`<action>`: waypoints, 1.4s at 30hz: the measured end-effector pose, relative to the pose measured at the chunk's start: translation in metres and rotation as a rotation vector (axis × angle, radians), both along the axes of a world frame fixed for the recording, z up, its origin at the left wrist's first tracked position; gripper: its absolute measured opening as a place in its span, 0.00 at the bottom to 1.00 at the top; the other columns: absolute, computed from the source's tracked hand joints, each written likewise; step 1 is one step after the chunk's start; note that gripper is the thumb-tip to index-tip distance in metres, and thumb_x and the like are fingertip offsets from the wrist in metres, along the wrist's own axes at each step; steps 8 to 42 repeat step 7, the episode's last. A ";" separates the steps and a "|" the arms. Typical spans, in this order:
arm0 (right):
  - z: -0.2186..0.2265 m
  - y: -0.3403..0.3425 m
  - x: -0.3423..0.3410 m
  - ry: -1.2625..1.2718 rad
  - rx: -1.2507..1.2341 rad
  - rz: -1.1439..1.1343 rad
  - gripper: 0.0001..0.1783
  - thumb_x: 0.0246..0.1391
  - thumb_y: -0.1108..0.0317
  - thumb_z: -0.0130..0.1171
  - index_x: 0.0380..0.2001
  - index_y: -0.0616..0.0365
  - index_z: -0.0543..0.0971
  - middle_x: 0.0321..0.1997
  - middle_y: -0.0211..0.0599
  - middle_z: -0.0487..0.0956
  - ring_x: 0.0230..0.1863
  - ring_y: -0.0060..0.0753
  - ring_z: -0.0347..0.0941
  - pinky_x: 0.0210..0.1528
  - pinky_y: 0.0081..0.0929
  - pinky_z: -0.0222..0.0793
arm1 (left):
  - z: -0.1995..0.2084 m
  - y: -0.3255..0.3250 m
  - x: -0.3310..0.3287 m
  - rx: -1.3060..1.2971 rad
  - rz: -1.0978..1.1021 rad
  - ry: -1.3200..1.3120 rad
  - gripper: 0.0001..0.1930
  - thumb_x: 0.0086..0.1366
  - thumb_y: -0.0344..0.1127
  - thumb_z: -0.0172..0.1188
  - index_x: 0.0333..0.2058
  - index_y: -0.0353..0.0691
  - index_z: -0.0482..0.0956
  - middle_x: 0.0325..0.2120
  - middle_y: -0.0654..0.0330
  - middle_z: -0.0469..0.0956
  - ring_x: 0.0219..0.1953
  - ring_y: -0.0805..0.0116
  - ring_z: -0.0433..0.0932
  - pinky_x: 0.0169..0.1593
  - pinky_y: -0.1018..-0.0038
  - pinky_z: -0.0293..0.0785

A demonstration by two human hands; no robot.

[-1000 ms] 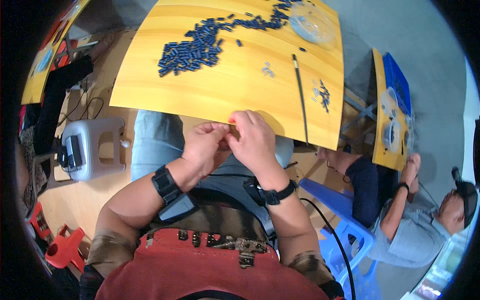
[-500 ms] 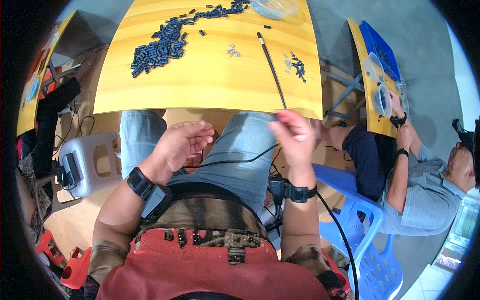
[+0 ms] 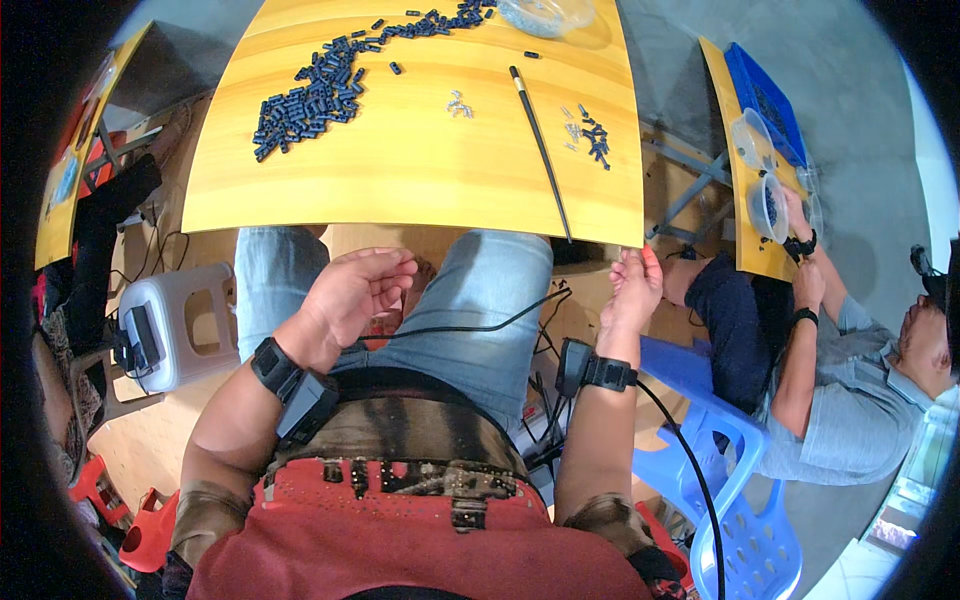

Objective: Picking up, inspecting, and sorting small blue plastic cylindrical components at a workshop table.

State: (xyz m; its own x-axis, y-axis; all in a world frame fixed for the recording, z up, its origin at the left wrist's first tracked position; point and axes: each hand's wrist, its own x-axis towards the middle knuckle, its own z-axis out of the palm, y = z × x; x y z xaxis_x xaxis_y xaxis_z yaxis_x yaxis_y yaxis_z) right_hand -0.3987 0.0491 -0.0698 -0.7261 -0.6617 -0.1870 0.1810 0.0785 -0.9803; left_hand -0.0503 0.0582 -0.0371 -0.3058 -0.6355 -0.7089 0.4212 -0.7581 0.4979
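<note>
My left hand (image 3: 355,293) hovers over my lap, short of the table's front edge. Its fingers curl in and the thumb tip meets the forefinger; whatever they pinch, if anything, is too small to make out. Just off the table's front right corner is my right hand (image 3: 630,290), fingers bent together, with an orange-red patch at the fingertips that I cannot identify. Nearest to it on the yellow table (image 3: 400,195) lies a thin black rod (image 3: 541,150) with a light band near its far end, its near tip poking past the edge.
Small black cylindrical pieces (image 3: 305,105) form a long pile at the left. Small silvery pieces (image 3: 459,104) and dark screw-like pieces (image 3: 595,140) lie farther right. A clear bowl (image 3: 548,14) stands at the back. To the right, a person (image 3: 840,390) works at another table beside a blue chair (image 3: 715,430).
My right hand has moved right and slightly down, away from the rod's near end to the table corner. My left hand has shifted slightly, its fingers more curled.
</note>
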 end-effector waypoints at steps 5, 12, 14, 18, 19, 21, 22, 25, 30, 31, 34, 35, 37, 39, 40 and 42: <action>0.016 0.005 0.048 0.202 -0.214 -0.057 0.19 0.53 0.77 0.53 0.49 0.58 0.65 0.31 0.27 0.70 0.26 0.14 0.64 0.25 0.12 0.60 | -0.005 0.001 0.011 -0.029 0.045 -0.003 0.10 0.63 0.33 0.52 0.40 0.35 0.74 0.33 0.59 0.78 0.31 0.72 0.76 0.36 0.79 0.73; 0.033 0.004 0.066 0.280 -0.325 0.022 0.21 0.53 0.77 0.53 0.51 0.56 0.64 0.33 0.27 0.71 0.29 0.15 0.65 0.31 0.11 0.61 | -0.002 0.001 0.011 -0.032 -0.029 0.092 0.10 0.63 0.33 0.53 0.40 0.34 0.74 0.34 0.59 0.78 0.33 0.72 0.76 0.36 0.81 0.72; 0.033 0.004 0.066 0.280 -0.325 0.022 0.21 0.53 0.77 0.53 0.51 0.56 0.64 0.33 0.27 0.71 0.29 0.15 0.65 0.31 0.11 0.61 | -0.002 0.001 0.011 -0.032 -0.029 0.092 0.10 0.63 0.33 0.53 0.40 0.34 0.74 0.34 0.59 0.78 0.33 0.72 0.76 0.36 0.81 0.72; 0.033 0.004 0.066 0.280 -0.325 0.022 0.21 0.53 0.77 0.53 0.51 0.56 0.64 0.33 0.27 0.71 0.29 0.15 0.65 0.31 0.11 0.61 | -0.002 0.001 0.011 -0.032 -0.029 0.092 0.10 0.63 0.33 0.53 0.40 0.34 0.74 0.34 0.59 0.78 0.33 0.72 0.76 0.36 0.81 0.72; 0.033 0.004 0.066 0.280 -0.325 0.022 0.21 0.53 0.77 0.53 0.51 0.56 0.64 0.33 0.27 0.71 0.29 0.15 0.65 0.31 0.11 0.61 | -0.002 0.001 0.011 -0.032 -0.029 0.092 0.10 0.63 0.33 0.53 0.40 0.34 0.74 0.34 0.59 0.78 0.33 0.72 0.76 0.36 0.81 0.72; 0.033 0.004 0.066 0.280 -0.325 0.022 0.21 0.53 0.77 0.53 0.51 0.56 0.64 0.33 0.27 0.71 0.29 0.15 0.65 0.31 0.11 0.61 | -0.002 0.001 0.011 -0.032 -0.029 0.092 0.10 0.63 0.33 0.53 0.40 0.34 0.74 0.34 0.59 0.78 0.33 0.72 0.76 0.36 0.81 0.72; 0.033 0.004 0.066 0.280 -0.325 0.022 0.21 0.53 0.77 0.53 0.51 0.56 0.64 0.33 0.27 0.71 0.29 0.15 0.65 0.31 0.11 0.61 | -0.002 0.001 0.011 -0.032 -0.029 0.092 0.10 0.63 0.33 0.53 0.40 0.34 0.74 0.34 0.59 0.78 0.33 0.72 0.76 0.36 0.81 0.72; 0.033 0.004 0.066 0.280 -0.325 0.022 0.21 0.53 0.77 0.53 0.51 0.56 0.64 0.33 0.27 0.71 0.29 0.15 0.65 0.31 0.11 0.61 | -0.002 0.001 0.011 -0.032 -0.029 0.092 0.10 0.63 0.33 0.53 0.40 0.34 0.74 0.34 0.59 0.78 0.33 0.72 0.76 0.36 0.81 0.72; 0.033 0.004 0.066 0.280 -0.325 0.022 0.21 0.53 0.77 0.53 0.51 0.56 0.64 0.33 0.27 0.71 0.29 0.15 0.65 0.31 0.11 0.61 | -0.002 0.001 0.011 -0.032 -0.029 0.092 0.10 0.63 0.33 0.53 0.40 0.34 0.74 0.34 0.59 0.78 0.33 0.72 0.76 0.36 0.81 0.72; 0.033 0.004 0.066 0.280 -0.325 0.022 0.21 0.53 0.77 0.53 0.51 0.56 0.64 0.33 0.27 0.71 0.29 0.15 0.65 0.31 0.11 0.61 | -0.002 0.001 0.011 -0.032 -0.029 0.092 0.10 0.63 0.33 0.53 0.40 0.34 0.74 0.34 0.59 0.78 0.33 0.72 0.76 0.36 0.81 0.72; 0.033 0.004 0.066 0.280 -0.325 0.022 0.21 0.53 0.77 0.53 0.51 0.56 0.64 0.33 0.27 0.71 0.29 0.15 0.65 0.31 0.11 0.61 | -0.002 0.001 0.011 -0.032 -0.029 0.092 0.10 0.63 0.33 0.53 0.40 0.34 0.74 0.34 0.59 0.78 0.33 0.72 0.76 0.36 0.81 0.72; 0.033 0.004 0.066 0.280 -0.325 0.022 0.21 0.53 0.77 0.53 0.51 0.56 0.64 0.33 0.27 0.71 0.29 0.15 0.65 0.31 0.11 0.61 | -0.002 0.001 0.011 -0.032 -0.029 0.092 0.10 0.63 0.33 0.53 0.40 0.34 0.74 0.34 0.59 0.78 0.33 0.72 0.76 0.36 0.81 0.72; 0.033 0.004 0.066 0.280 -0.325 0.022 0.21 0.53 0.77 0.53 0.51 0.56 0.64 0.33 0.27 0.71 0.29 0.15 0.65 0.31 0.11 0.61 | -0.002 0.001 0.011 -0.032 -0.029 0.092 0.10 0.63 0.33 0.53 0.40 0.34 0.74 0.34 0.59 0.78 0.33 0.72 0.76 0.36 0.81 0.72; 0.033 0.004 0.066 0.280 -0.325 0.022 0.21 0.53 0.77 0.53 0.51 0.56 0.64 0.33 0.27 0.71 0.29 0.15 0.65 0.31 0.11 0.61 | -0.002 0.001 0.011 -0.032 -0.029 0.092 0.10 0.63 0.33 0.53 0.40 0.34 0.74 0.34 0.59 0.78 0.33 0.72 0.76 0.36 0.81 0.72; 0.033 0.004 0.066 0.280 -0.325 0.022 0.21 0.53 0.77 0.53 0.51 0.56 0.64 0.33 0.27 0.71 0.29 0.15 0.65 0.31 0.11 0.61 | -0.002 0.001 0.011 -0.032 -0.029 0.092 0.10 0.63 0.33 0.53 0.40 0.34 0.74 0.34 0.59 0.78 0.33 0.72 0.76 0.36 0.81 0.72; 0.033 0.004 0.066 0.280 -0.325 0.022 0.21 0.53 0.77 0.53 0.51 0.56 0.64 0.33 0.27 0.71 0.29 0.15 0.65 0.31 0.11 0.61 | -0.002 0.001 0.011 -0.032 -0.029 0.092 0.10 0.63 0.33 0.53 0.40 0.34 0.74 0.34 0.59 0.78 0.33 0.72 0.76 0.36 0.81 0.72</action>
